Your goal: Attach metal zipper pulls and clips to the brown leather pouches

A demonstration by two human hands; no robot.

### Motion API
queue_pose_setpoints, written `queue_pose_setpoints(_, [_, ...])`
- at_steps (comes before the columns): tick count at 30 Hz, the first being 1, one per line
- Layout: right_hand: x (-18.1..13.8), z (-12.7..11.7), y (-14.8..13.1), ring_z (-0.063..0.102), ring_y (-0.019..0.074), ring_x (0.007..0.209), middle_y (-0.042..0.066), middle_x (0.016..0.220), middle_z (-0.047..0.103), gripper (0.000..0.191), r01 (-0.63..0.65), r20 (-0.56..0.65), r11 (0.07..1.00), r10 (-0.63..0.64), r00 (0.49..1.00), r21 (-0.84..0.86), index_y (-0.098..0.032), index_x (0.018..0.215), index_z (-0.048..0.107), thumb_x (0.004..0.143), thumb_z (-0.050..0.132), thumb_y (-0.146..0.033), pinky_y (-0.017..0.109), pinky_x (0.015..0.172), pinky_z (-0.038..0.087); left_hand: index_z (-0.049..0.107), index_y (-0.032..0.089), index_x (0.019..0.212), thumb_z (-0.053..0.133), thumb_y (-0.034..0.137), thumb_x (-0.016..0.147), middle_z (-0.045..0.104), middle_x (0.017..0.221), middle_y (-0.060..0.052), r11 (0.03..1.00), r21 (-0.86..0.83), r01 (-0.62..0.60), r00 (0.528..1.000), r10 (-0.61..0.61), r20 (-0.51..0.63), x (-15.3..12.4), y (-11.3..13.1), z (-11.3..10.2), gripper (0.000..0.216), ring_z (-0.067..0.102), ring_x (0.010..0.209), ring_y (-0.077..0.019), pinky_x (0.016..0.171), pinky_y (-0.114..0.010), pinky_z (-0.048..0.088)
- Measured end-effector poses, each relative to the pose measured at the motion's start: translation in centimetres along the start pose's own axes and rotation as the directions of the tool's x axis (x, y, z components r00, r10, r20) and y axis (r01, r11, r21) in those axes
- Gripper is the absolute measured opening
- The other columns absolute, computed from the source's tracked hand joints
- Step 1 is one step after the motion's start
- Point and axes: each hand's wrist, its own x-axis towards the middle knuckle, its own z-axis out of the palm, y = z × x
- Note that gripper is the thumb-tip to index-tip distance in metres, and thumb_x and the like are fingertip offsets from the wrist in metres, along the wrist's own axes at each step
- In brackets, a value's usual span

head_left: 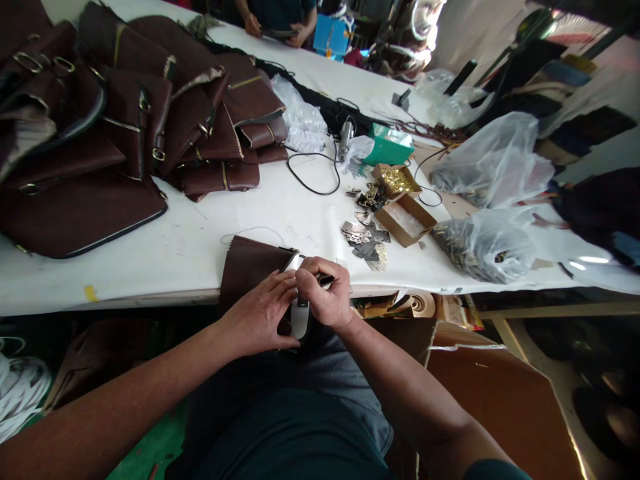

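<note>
Head view, left end first: what's there?
– Heap of brown bags (135,120), buckles showing, far left on the white worktop (190,243).
– Next?
– Brown piece (253,263), middle, near edge of worktop. Left hand (263,308) laid over it, fingers stretched, thumb beside a white strip (300,323). Pinching or just pressing? Can't tell.
– Right hand (325,288)?
– Just right of the left one, fingers curled, clamped on a small dark object (327,281). Mostly hidden, can't say what.
– Past that?
– Loose metal plates (367,239), spread out. Green box (384,148) on the far side, box of gold-coloured bits (399,180) nearer, then an open cardboard box (414,223).
– Right end?
– Clear plastic bags (493,243) on the worktop; brown carton (490,400) lower, near right.
</note>
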Motion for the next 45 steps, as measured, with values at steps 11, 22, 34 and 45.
queue_pose_setpoints(11, [-5.9, -2.9, 0.2, 0.043, 0.0126, 0.051, -0.004, 0.052, 0.052, 0.047, -0.338, -0.328, 0.941, 0.328, 0.886, 0.030, -0.022, 0.064, 0.054, 0.090, 0.076, -0.054, 0.029, 0.054, 0.038, 0.061, 0.011, 0.137, 0.092, 0.054, 0.072, 0.061, 0.153, -0.025, 0.989, 0.144, -0.016, 1.000, 0.013, 0.021, -0.2, 1.0, -0.3, 0.084, 0.044, 0.156, -0.0412, 0.131, -0.058, 0.036])
queue_pose_setpoints(22, [-9.3, -3.4, 0.4, 0.054, 0.0140, 0.067, -0.003, 0.073, 0.064, 0.013, -0.442, 0.100, 0.897, 0.440, 0.893, -0.003, -0.018, 0.081, 0.072, 0.078, 0.077, -0.030, 0.025, 0.062, 0.044, 0.075, 0.020, 0.114, 0.073, 0.063, 0.091, 0.079, 0.121, -0.014, 0.949, 0.308, -0.075, 0.995, 0.090, -0.036, -0.9, 6.4, -4.2, 0.049, 0.070, 0.124, -0.0363, 0.134, -0.070, 0.017])
queue_pose_setpoints(34, [3.9, -7.5, -5.1, 0.059, 0.0136, 0.067, -0.005, 0.073, 0.072, 0.027, -0.059, 0.679, 0.806, 0.533, 0.505, -0.589, -0.017, 0.095, 0.083, 0.070, 0.080, -0.026, 0.022, 0.063, 0.044, 0.077, 0.025, 0.093, 0.083, 0.040, 0.084, 0.077, 0.123, -0.009, 0.927, 0.204, 0.314, 0.931, -0.257, -0.261, -1.8, 6.2, -4.8, 0.019, 0.069, 0.111, -0.0347, 0.096, -0.053, 0.056])
queue_pose_setpoints(45, [7.1, -6.2, -4.3, 0.056, 0.0136, 0.061, -0.003, 0.066, 0.070, 0.013, 0.074, 0.640, 0.719, 0.560, 0.526, -0.691, -0.018, 0.082, 0.081, 0.070, 0.083, -0.023, 0.026, 0.060, 0.039, 0.077, 0.025, 0.094, 0.085, 0.040, 0.075, 0.078, 0.092, 0.000, 0.592, -0.567, 0.572, 0.725, -0.689, 0.012, -1.9, 6.8, 2.2, 0.026, 0.071, 0.084, -0.0235, 0.078, -0.034, 0.052])
